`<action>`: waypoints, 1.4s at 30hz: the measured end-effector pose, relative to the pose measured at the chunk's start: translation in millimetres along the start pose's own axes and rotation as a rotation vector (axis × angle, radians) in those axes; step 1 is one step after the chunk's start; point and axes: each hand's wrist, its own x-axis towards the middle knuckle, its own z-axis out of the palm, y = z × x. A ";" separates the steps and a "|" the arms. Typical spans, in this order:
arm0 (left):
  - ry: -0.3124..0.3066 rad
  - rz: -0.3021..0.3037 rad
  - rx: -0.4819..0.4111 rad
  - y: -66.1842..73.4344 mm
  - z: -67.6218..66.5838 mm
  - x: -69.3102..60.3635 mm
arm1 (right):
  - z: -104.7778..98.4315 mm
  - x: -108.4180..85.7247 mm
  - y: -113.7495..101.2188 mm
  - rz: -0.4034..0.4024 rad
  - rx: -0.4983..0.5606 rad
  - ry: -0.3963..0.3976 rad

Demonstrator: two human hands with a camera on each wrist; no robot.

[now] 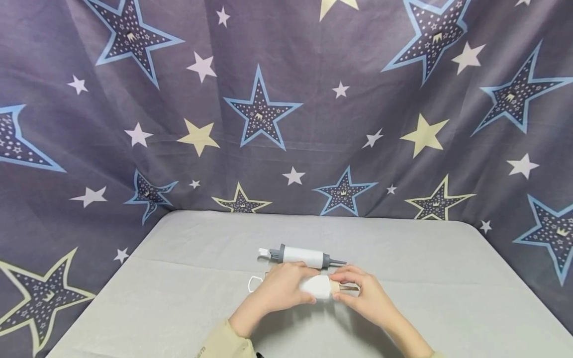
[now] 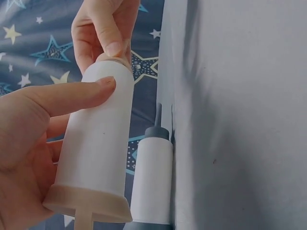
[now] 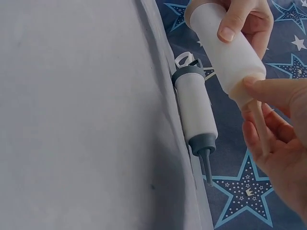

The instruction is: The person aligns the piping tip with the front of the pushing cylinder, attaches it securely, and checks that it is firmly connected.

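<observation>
My left hand [image 1: 281,288] grips the white barrel of a large syringe-like tube [image 1: 320,287] with beige ends, its thumb lying along the side in the left wrist view. At the tube's front, my right hand [image 1: 368,294] pinches the beige collar between thumb and fingers. A thin beige nozzle [image 3: 260,125] runs out past the right thumb in the right wrist view. The flanged beige back end [image 2: 88,203] shows in the left wrist view; a white ring handle [image 1: 255,283] sticks out behind the left hand.
Just beyond both hands a second syringe-like tube [image 1: 303,255], white with grey ends, lies on the table, its thin nozzle pointing right. Light grey cloth covers the table [image 1: 179,293]. A dark curtain with stars [image 1: 313,119] hangs behind and at the sides.
</observation>
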 end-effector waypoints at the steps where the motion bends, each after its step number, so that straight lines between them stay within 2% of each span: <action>1: 0.005 0.002 0.001 0.1 0.3 -0.3 | 1.1 -0.7 5.1 0.013 0.016 -0.003; 3: 0.020 0.008 0.002 -0.1 1.2 -0.7 | 3.4 -2.0 15.2 0.033 0.037 0.002; 7: 0.046 0.006 -0.002 -0.3 3.0 -0.7 | 4.5 -1.5 12.7 0.040 0.008 0.025; 16: 0.070 0.016 0.011 1.2 3.5 -0.9 | 0.0 1.7 -16.8 0.060 0.004 0.032; 22: 0.075 0.014 0.026 2.4 3.8 -0.6 | -2.1 1.9 -23.2 0.077 0.000 0.016; 25: 0.078 0.002 0.038 3.1 4.5 -0.6 | -1.8 1.2 -19.4 0.104 -0.008 0.010; 32: 0.099 0.001 0.055 4.0 6.9 0.1 | 2.3 -1.6 6.1 0.177 0.025 0.008; 42: 0.094 0.009 0.073 3.8 8.9 -0.6 | 3.0 -3.0 12.8 0.158 0.068 0.001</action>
